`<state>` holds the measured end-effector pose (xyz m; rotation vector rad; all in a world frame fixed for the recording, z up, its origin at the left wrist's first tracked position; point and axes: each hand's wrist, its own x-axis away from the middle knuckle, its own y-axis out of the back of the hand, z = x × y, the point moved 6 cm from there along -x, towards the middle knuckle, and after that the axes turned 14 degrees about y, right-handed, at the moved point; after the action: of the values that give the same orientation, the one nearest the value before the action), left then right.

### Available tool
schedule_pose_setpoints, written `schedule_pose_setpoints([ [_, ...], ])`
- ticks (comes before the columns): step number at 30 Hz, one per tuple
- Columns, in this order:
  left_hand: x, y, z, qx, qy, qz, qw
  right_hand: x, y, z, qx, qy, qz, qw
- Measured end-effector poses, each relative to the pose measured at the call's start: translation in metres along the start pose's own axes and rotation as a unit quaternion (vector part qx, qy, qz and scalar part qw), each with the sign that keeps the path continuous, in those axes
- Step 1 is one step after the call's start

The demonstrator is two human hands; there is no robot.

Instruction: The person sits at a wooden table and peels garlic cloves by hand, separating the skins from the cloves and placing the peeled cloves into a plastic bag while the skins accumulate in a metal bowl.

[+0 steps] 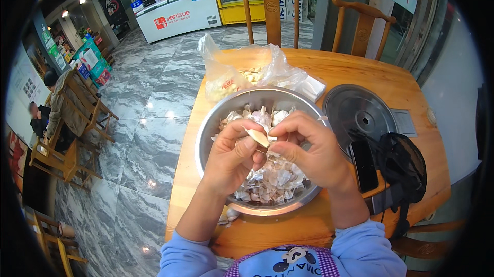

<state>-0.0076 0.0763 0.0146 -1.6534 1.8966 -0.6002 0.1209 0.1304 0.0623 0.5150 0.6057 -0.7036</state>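
A pale garlic clove [258, 138] is held between the thumb and fingers of my left hand [234, 153], above a large steel bowl [266, 210]. My right hand [308, 147] is close beside it, thumb and index fingertip almost together at the clove's right side; whether they pinch a bit of skin cannot be seen. In the bowl lie whole garlic bulbs [261, 116] towards the far side and a heap of papery garlic skins [276, 184] nearer me. Behind the bowl, a clear plastic bag [278, 64] stands open with peeled cloves [252, 75] in it.
Right of the bowl are a round dark metal lid [357, 111], a black smartphone [363, 165] and a black mesh bag [409, 169]. Loose garlic [231, 214] lies by the bowl's near edge. Wooden chairs [272, 14] stand beyond the wooden table [278, 234]. Other people sit far left.
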Motion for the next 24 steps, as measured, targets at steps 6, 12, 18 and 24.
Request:
schedule_pose_setpoints([
  [6,0.001,-0.003,0.002,0.004,-0.016,0.019,1.000,0.003,-0.008,-0.002,-0.082,0.000,-0.041,0.996],
  [12,0.003,-0.004,0.001,-0.014,-0.043,0.005,0.999,0.004,-0.006,-0.002,-0.087,-0.001,-0.037,0.996],
  [18,0.002,-0.004,0.003,-0.016,-0.025,-0.013,0.999,0.006,-0.009,-0.007,-0.144,-0.057,-0.062,0.986],
  [24,-0.001,-0.005,0.006,0.005,0.023,-0.030,0.999,0.002,-0.007,0.005,0.149,0.057,-0.091,0.983],
])
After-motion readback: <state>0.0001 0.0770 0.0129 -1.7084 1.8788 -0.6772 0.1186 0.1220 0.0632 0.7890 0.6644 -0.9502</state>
